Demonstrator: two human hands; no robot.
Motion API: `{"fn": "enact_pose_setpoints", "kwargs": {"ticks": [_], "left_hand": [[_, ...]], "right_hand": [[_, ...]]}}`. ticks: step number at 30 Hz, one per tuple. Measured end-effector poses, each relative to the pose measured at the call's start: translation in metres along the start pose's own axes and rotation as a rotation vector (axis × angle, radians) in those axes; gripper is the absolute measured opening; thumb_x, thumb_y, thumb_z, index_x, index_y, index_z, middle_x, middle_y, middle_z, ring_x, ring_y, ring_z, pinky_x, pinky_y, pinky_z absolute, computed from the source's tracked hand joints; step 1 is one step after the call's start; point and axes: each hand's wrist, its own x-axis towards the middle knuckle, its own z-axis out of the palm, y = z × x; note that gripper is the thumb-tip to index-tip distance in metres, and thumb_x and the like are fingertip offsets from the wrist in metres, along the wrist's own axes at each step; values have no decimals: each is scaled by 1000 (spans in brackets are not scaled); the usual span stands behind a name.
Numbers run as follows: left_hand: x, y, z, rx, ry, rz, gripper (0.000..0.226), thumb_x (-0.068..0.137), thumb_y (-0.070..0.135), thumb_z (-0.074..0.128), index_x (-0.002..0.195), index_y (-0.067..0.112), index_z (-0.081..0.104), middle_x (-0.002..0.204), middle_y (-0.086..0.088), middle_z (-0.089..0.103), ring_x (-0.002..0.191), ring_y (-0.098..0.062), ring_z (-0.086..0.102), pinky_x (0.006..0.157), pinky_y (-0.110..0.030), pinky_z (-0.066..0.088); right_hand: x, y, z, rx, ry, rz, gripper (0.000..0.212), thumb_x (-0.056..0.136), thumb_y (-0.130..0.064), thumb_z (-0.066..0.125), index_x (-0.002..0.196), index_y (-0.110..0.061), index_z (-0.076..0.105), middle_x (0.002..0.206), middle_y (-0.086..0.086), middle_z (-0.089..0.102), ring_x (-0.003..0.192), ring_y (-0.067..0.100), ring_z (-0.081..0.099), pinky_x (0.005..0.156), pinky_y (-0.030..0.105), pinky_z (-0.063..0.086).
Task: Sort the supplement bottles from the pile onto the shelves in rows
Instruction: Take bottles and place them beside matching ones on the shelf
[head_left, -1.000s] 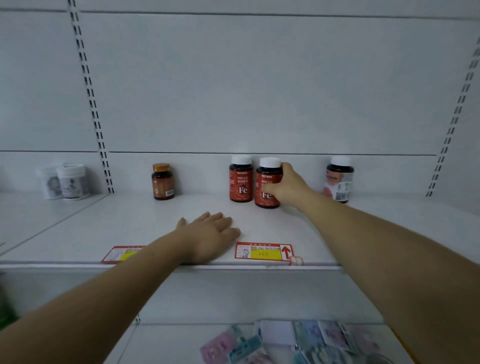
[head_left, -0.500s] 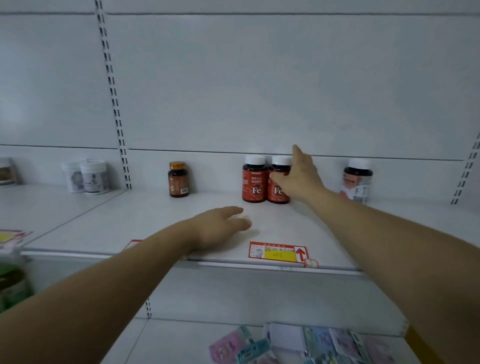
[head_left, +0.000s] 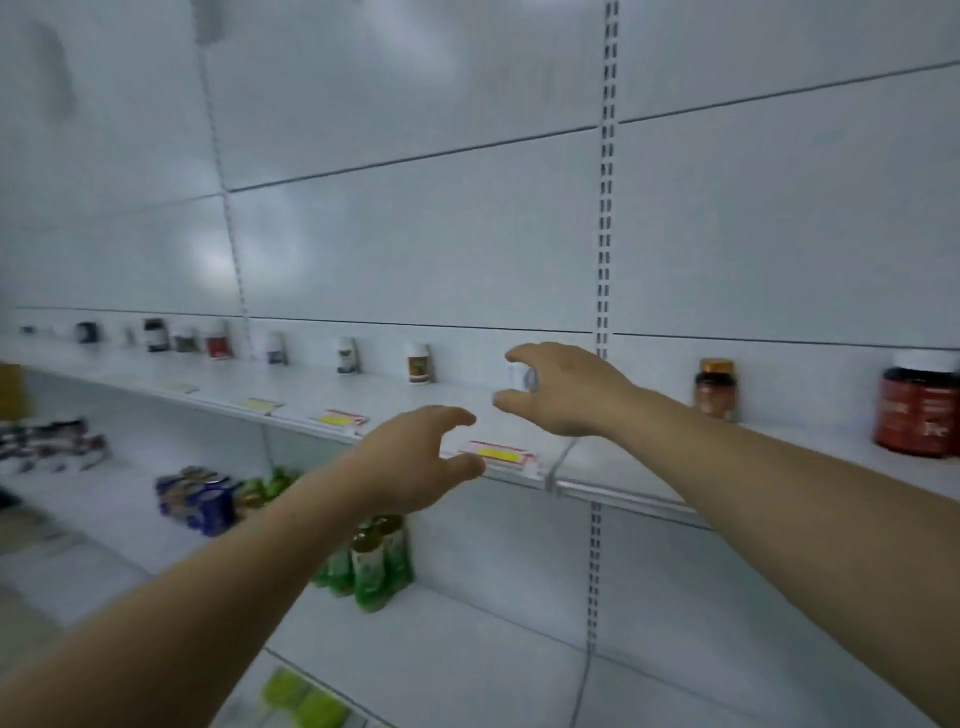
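Supplement bottles (head_left: 418, 362), small dark and white plastic ones, are standing spaced in a row along the back of the white metal shelf (head_left: 779, 452), likely keeping its front free, while the left hand (head_left: 421, 460) and right hand (head_left: 566, 392) are hovering, fingers (head_left: 530, 354) loosely spread, grasping nothing.

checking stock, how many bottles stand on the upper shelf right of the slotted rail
2: a small brown bottle just right of the rail, and a big red bottle at the picture's right edge; more may be cut off.
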Motion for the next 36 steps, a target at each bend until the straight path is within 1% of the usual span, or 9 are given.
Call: {"fn": "enact_pose_setpoints", "kwargs": {"ticks": [2, 4, 7, 11, 16, 23, 27, 30, 36], "left_hand": [[-34, -68, -21, -5, -3, -126, 56, 83, 52, 58, 135, 34, 43, 142, 7, 45, 123, -14, 46, 103, -31, 36], [-68, -131, -39, 10, -7, -241, 53, 84, 50, 58, 132, 33, 46, 135, 6, 50, 113, -14, 52, 95, -31, 43], [-114, -215, -60, 47, 23, -365, 45, 86, 46, 57, 127, 28, 51, 129, 3, 55, 108, -13, 52, 85, -25, 39], [-154, -316, -71, 98, 14, -529, 50, 87, 48, 56, 132, 29, 48, 138, 3, 48, 119, -15, 49, 96, -28, 37], [-167, -439, -70, 89, 5, -702, 49, 88, 46, 56, 132, 26, 48, 139, 1, 47, 122, -18, 47, 97, -28, 36], [-133, -615, -94, 73, 23, -842, 46, 88, 46, 55, 130, 28, 50, 135, 2, 51, 118, -17, 50, 96, -30, 40], [-116, -707, -116, 14, 44, -931, 47, 88, 46, 56, 132, 29, 48, 132, 1, 51, 116, -17, 52, 95, -31, 41], [-111, -776, -123, -6, 66, -962, 47, 87, 46, 56, 131, 29, 48, 133, 2, 50, 116, -17, 51, 95, -31, 41], [-112, -946, -129, -37, 72, -978, 50, 88, 45, 56, 133, 28, 46, 140, 4, 45, 124, -17, 47, 98, -31, 39]], "right_hand": [[38, -71, 34, 45, -34, -84, 69, 83, -65, 49, 143, -31, 36, 148, -3, 40, 131, 22, 40, 100, 39, 37], [70, -142, 67, 103, -64, -177, 69, 83, -65, 48, 143, -32, 36, 148, -2, 39, 130, 23, 41, 98, 38, 37], [109, -242, 119, 210, -125, -299, 69, 84, -63, 50, 143, -31, 35, 149, 0, 37, 131, 23, 40, 99, 38, 37], [160, -348, 197, 232, -227, -379, 69, 84, -62, 49, 143, -29, 35, 149, 3, 39, 129, 26, 42, 95, 39, 38], [230, -434, 303, 134, -377, -447, 60, 81, -63, 49, 128, -24, 48, 127, 7, 56, 104, 27, 54, 75, 35, 42], [357, -522, 421, 244, -431, -476, 66, 82, -62, 48, 137, -25, 43, 138, 5, 50, 117, 26, 50, 82, 35, 42], [427, -577, 469, 304, -495, -434, 63, 84, -59, 49, 138, -28, 42, 140, 4, 48, 118, 24, 49, 75, 31, 37], [472, -628, 508, 321, -539, -450, 63, 85, -56, 51, 139, -24, 42, 141, 5, 47, 121, 24, 48, 83, 33, 40], [560, -758, 600, 332, -483, -522, 63, 85, -53, 51, 139, -21, 42, 141, 5, 46, 121, 26, 48, 86, 36, 41]]}}
